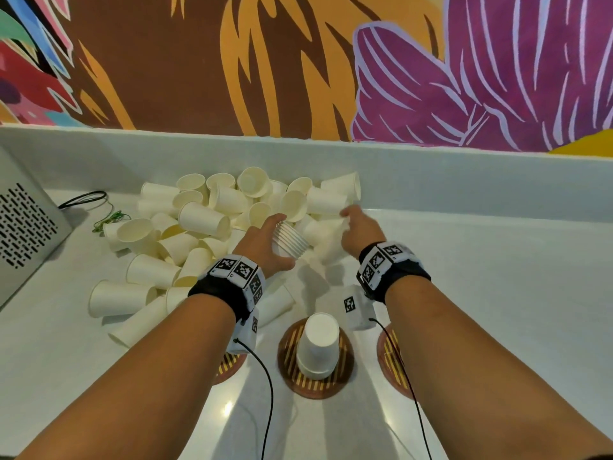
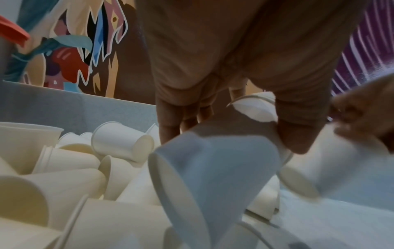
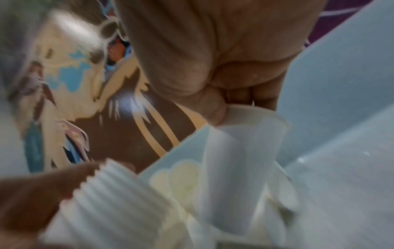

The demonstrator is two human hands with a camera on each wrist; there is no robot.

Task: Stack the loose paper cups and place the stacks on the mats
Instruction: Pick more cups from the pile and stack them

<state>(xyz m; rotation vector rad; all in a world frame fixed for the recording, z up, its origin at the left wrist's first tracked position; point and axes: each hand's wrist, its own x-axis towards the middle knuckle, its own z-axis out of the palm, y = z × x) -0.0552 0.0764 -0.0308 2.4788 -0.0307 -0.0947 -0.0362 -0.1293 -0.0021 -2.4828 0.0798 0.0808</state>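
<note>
Loose paper cups (image 1: 199,224) are heaped against the counter's back wall, mostly toward its left side, and both hands are reached into the near right edge of that heap. A nested stack of cups (image 1: 292,242) is gripped by the left hand (image 1: 262,247), fingers and thumb curled round its sides, rims pointed toward the right hand. A single cup (image 3: 245,134) is pinched at its rim by the right hand (image 1: 360,229), thumb against fingers, just beside the stack; in the right wrist view this is blurred but the pinch is made out. A finished stack (image 1: 317,346) is stood upside down on the middle round striped mat (image 1: 345,363), near the counter's front edge, between the two forearms. A second mat (image 1: 229,366) is partly hidden under the left wrist, and a third mat (image 1: 389,356) under the right forearm. A perforated grey appliance (image 1: 23,224) is set at the left edge of the white counter (image 1: 497,293), with a black cable (image 1: 83,198) beside it. A painted mural (image 1: 298,61) is seen above the back wall.
</note>
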